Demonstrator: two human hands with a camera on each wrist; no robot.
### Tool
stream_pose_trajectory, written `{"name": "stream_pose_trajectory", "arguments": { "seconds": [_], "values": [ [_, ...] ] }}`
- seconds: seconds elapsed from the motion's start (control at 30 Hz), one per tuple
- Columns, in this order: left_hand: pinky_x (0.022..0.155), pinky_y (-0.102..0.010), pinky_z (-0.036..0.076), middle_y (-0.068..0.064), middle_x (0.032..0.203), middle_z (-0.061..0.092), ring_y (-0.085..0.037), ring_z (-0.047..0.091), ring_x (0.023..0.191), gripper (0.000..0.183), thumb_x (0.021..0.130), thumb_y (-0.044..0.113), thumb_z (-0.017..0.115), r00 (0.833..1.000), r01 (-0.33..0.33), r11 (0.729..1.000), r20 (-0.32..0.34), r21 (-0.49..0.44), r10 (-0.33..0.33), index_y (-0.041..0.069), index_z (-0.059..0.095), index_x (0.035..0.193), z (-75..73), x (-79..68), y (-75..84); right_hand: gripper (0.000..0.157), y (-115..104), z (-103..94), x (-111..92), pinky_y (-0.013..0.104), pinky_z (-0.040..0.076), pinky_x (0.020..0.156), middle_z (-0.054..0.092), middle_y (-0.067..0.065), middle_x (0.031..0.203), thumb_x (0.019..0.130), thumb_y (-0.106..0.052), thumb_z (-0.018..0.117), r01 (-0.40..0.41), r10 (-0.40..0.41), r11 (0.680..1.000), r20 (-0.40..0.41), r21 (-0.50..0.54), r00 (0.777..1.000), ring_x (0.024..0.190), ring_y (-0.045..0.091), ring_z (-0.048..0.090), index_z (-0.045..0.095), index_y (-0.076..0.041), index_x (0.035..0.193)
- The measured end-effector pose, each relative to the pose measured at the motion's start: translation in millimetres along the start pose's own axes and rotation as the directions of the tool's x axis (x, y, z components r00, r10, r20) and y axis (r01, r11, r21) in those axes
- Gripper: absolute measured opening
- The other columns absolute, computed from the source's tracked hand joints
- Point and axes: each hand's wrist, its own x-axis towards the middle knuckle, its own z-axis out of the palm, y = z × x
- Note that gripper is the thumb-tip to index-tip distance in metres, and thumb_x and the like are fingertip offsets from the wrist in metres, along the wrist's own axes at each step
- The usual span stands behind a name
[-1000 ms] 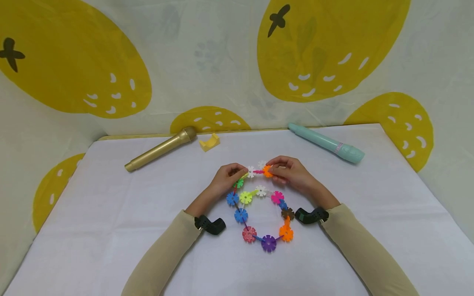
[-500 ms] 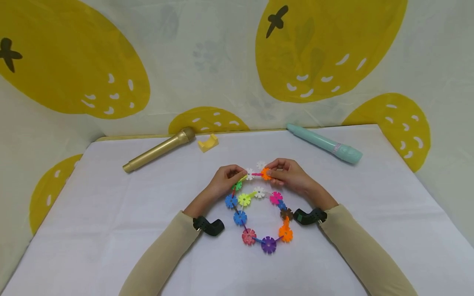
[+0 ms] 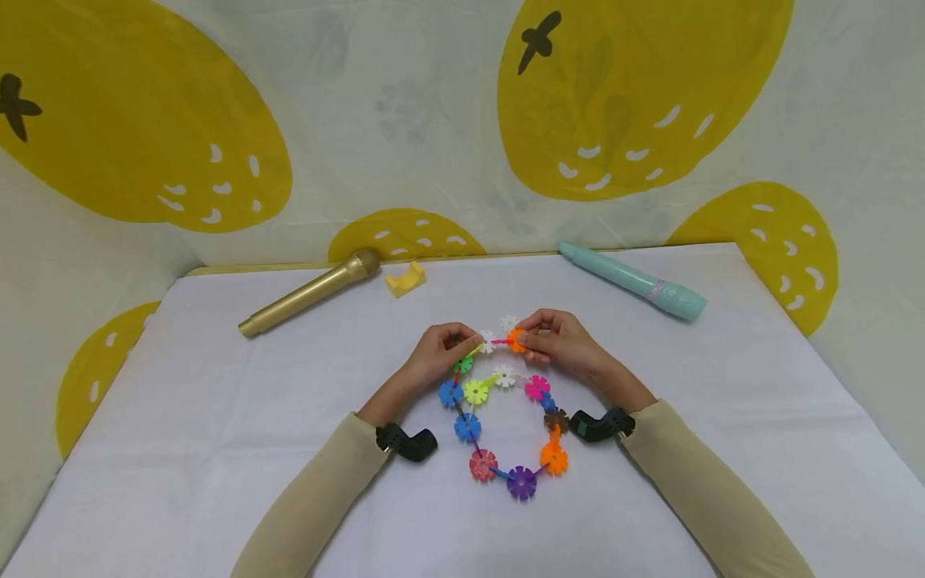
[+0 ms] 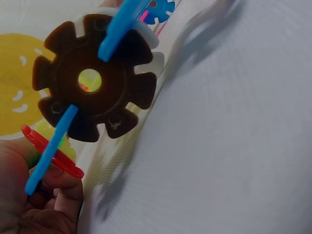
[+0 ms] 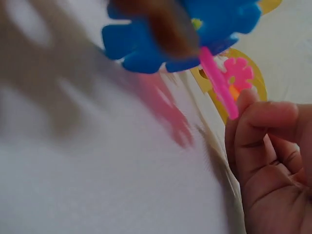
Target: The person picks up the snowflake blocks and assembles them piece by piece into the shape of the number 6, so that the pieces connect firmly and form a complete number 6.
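A looped chain of colourful interlocking snowflake discs hangs between the two hands in the head view. My left hand [image 3: 438,355] pinches the chain at its upper left, by a green disc [image 3: 463,364] and a white disc [image 3: 487,342]. At the other side, my right hand [image 3: 564,339] pinches an orange disc [image 3: 516,340], joined to the white one by a pink piece. A purple disc [image 3: 522,483] forms the chain's lowest point. Close up in the left wrist view is a dark brown disc [image 4: 63,63] with blue pieces slotted in; a blue disc [image 5: 131,46] fills the right wrist view's top.
On the white-covered table [image 3: 181,449], a gold toy microphone [image 3: 311,293] lies at the back left beside a yellow curved block [image 3: 406,279]. A mint-green toy microphone [image 3: 632,279] lies at the back right. A patterned cloth [image 3: 433,96] hangs behind.
Both hands keep their pinch and have shifted very slightly toward the person. The chain's lower part, with the purple disc, has come a little nearer too.
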Motion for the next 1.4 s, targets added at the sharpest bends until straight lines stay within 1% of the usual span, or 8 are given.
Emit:
{"name": "stream_pose_trajectory", "arguments": {
  "seconds": [0.2, 0.33, 0.57, 0.73, 0.87, 1.1, 1.23, 1.4],
  "values": [
    [0.060, -0.021, 0.036, 0.002, 0.075, 0.057, -0.012, 0.044, 0.066, 0.023, 0.097, 0.016, 0.061, 1.000, 0.017, 1.000, -0.007, -0.019, -0.017, -0.005, 0.069, 0.101, -1.0, -0.8, 0.9, 0.019, -1, 3.4, 1, 0.017, 0.044, 0.050, 0.064, 0.003, 0.074, 0.094, -0.002, 0.062, 0.024, -0.023, 0.999, -0.017, 0.025, 1.000, 0.049, 0.010, 0.049, 0.058, 0.004, 0.111],
    [0.061, -0.021, 0.037, 0.001, 0.076, 0.058, -0.011, 0.046, 0.068, 0.023, 0.097, 0.018, 0.061, 1.000, 0.014, 1.000, -0.002, -0.019, -0.015, -0.003, 0.069, 0.100, -2.2, -0.7, 2.2, 0.020, -1, 2.8, 3, 0.018, 0.043, 0.050, 0.064, 0.003, 0.077, 0.094, -0.009, 0.065, 0.044, -0.044, 0.999, -0.007, -0.009, 0.999, 0.050, 0.010, 0.049, 0.060, 0.001, 0.111],
    [0.063, -0.021, 0.038, 0.001, 0.077, 0.058, -0.012, 0.046, 0.069, 0.023, 0.097, 0.018, 0.061, 1.000, -0.001, 0.999, -0.011, -0.033, 0.000, -0.003, 0.068, 0.100, -1.5, 0.7, 1.9, 0.026, 1, -1.3, 8, 0.019, 0.043, 0.051, 0.060, 0.002, 0.072, 0.098, -0.016, 0.060, 0.073, -0.084, 0.991, -0.102, -0.109, 0.991, 0.052, 0.011, 0.048, 0.062, 0.006, 0.111],
    [0.063, -0.020, 0.039, 0.002, 0.078, 0.060, -0.011, 0.047, 0.069, 0.022, 0.097, 0.016, 0.061, 0.999, -0.018, 0.998, -0.030, -0.057, 0.016, -0.004, 0.068, 0.100, 1.5, 2.8, -1.7, 0.025, 3, -5.1, 10, 0.021, 0.041, 0.055, 0.057, 0.006, 0.072, 0.096, -0.007, 0.061, 0.066, -0.090, 0.973, -0.103, -0.221, 0.991, 0.053, 0.012, 0.046, 0.061, 0.007, 0.116],
    [0.063, -0.020, 0.039, 0.001, 0.079, 0.061, -0.011, 0.047, 0.069, 0.021, 0.097, 0.016, 0.061, 0.999, -0.019, 0.998, -0.048, -0.056, 0.016, -0.004, 0.069, 0.099, 2.6, 3.3, -3.2, 0.030, 3, -6.7, 14, 0.019, 0.041, 0.053, 0.056, 0.011, 0.088, 0.092, 0.000, 0.060, 0.057, -0.087, 0.953, -0.090, -0.298, 0.992, 0.054, 0.011, 0.045, 0.061, 0.004, 0.122],
    [0.065, -0.020, 0.039, -0.004, 0.085, 0.064, -0.010, 0.047, 0.072, 0.022, 0.097, 0.015, 0.060, 0.999, -0.009, 0.998, -0.042, -0.063, 0.007, -0.006, 0.068, 0.102, 0.9, -0.3, 3.4, 0.036, -6, -4.1, 18, 0.017, 0.041, 0.055, 0.053, 0.014, 0.095, 0.091, 0.001, 0.061, 0.057, -0.095, 0.889, -0.061, -0.453, 0.994, 0.065, 0.016, 0.045, 0.061, 0.004, 0.127],
    [0.065, -0.020, 0.039, -0.010, 0.089, 0.065, -0.011, 0.048, 0.073, 0.023, 0.097, 0.015, 0.061, 0.999, -0.001, 0.998, -0.039, -0.060, -0.002, -0.007, 0.067, 0.104, 0.3, -0.9, 4.6, 0.035, -7, -2.9, 19, 0.017, 0.042, 0.057, 0.053, 0.013, 0.094, 0.090, 0.001, 0.061, 0.033, -0.077, 0.872, -0.071, -0.488, 0.995, 0.067, 0.018, 0.045, 0.062, 0.004, 0.125],
    [0.065, -0.019, 0.040, -0.009, 0.088, 0.065, -0.010, 0.048, 0.073, 0.022, 0.097, 0.015, 0.060, 0.999, -0.016, 0.998, -0.043, -0.064, 0.013, -0.005, 0.068, 0.101, 0.0, 0.8, -0.7, 0.036, -1, -5.8, 22, 0.019, 0.040, 0.056, 0.054, 0.016, 0.098, 0.086, 0.003, 0.065, 0.031, -0.072, 0.882, -0.070, -0.470, 0.995, 0.065, 0.015, 0.044, 0.061, 0.004, 0.122]
  ]
}}
